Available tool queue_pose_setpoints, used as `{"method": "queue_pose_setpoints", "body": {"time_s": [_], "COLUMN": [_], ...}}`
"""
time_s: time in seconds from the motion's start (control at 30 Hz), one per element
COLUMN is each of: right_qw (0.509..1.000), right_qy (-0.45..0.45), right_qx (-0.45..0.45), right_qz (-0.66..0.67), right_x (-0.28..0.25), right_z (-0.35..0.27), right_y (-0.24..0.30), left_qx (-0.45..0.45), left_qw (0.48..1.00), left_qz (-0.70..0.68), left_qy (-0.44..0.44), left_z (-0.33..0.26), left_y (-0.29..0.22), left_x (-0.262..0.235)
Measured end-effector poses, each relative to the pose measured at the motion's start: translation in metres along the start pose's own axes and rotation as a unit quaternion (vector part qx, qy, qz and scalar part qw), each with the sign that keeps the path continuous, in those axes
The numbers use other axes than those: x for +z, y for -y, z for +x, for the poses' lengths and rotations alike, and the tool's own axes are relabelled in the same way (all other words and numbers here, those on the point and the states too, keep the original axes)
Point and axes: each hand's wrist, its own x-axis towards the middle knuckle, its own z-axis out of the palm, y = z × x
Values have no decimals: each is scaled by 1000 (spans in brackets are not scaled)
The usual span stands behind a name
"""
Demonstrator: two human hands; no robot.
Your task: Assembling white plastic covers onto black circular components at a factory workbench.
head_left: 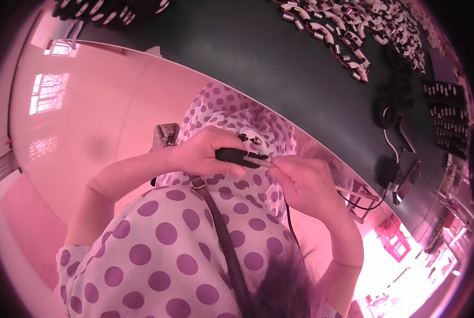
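Observation:
My left hand (210,152) is closed around a small black plastic housing (235,156), held in front of my body over my lap. A white curved part (256,140) with thin wires sits at the housing's far side; whether it is fixed there I cannot tell. My right hand (303,183) pinches a thin, pale, stick-like tool (259,162). The tool's tip lies against the right end of the black housing, and its other end sticks out behind my fingers. The exact kind of tool is too small to make out.
A dark green table (221,47) runs diagonally beyond my lap. On it lie a heap of white curved parts with silver cylinders (353,32), rows of black pieces (446,116) at the right, more black pieces (107,11) far left, and a corded black device (389,172).

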Motion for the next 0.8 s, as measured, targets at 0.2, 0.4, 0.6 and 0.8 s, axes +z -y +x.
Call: {"method": "queue_pose_setpoints", "body": {"time_s": [0.2,0.4,0.6,0.8], "right_qw": [998,992,990,990], "right_qy": [70,126,142,142], "right_qx": [-4,-9,-3,20], "right_qz": [-1,8,-12,-5], "right_x": [6,21,20,29], "right_z": [-3,-10,-8,-14], "right_y": [-5,-9,-3,-3], "left_qx": [-87,-86,-104,-113], "left_qw": [994,992,988,986], "left_qz": [0,-13,-24,-39], "left_qy": [67,96,115,115], "left_z": [-7,-19,-21,-19], "left_y": [-6,6,9,3], "left_x": [3,9,12,17]}}
